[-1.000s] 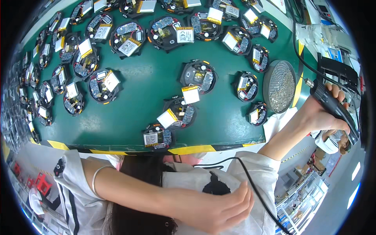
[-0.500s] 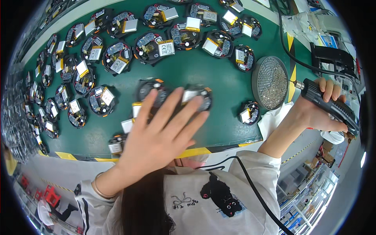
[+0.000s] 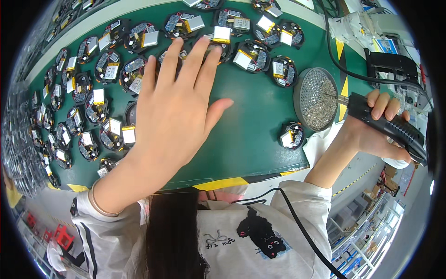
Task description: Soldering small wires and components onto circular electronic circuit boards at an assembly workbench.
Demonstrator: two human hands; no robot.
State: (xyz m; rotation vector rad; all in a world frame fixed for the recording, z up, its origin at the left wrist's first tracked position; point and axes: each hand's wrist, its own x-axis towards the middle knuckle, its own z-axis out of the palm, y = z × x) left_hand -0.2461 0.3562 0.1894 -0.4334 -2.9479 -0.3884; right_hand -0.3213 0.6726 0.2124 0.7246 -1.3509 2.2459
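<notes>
My left hand [image 3: 174, 107] is spread flat, palm down, over the middle of the green bench, holding nothing. Its fingertips reach across several round black housings [image 3: 134, 74] with blue circuit boards and silver pouch batteries; the hand hides parts of them, so touching cannot be told. In my right hand [image 3: 364, 135] is a black electric screwdriver [image 3: 388, 122], fingers wrapped round its body. Its thin bit points left, over the small screws [image 3: 320, 111] in a round grey dish [image 3: 298, 100]. One small round housing [image 3: 291, 136] lies just below the dish.
Many more housings [image 3: 111, 69] cover the bench's left and back. A black cable [image 3: 353, 74] runs along the right side; another cable [image 3: 297, 211] crosses my shirt. White cloth [image 3: 320, 139] lies by the dish. Yellow-and-black tape [image 3: 220, 183] marks the front edge.
My left hand has moved up and slightly left, and housings that were around it now sit farther left. The screwdriver has shifted left, bringing its bit from the dish's rim to over the screws.
</notes>
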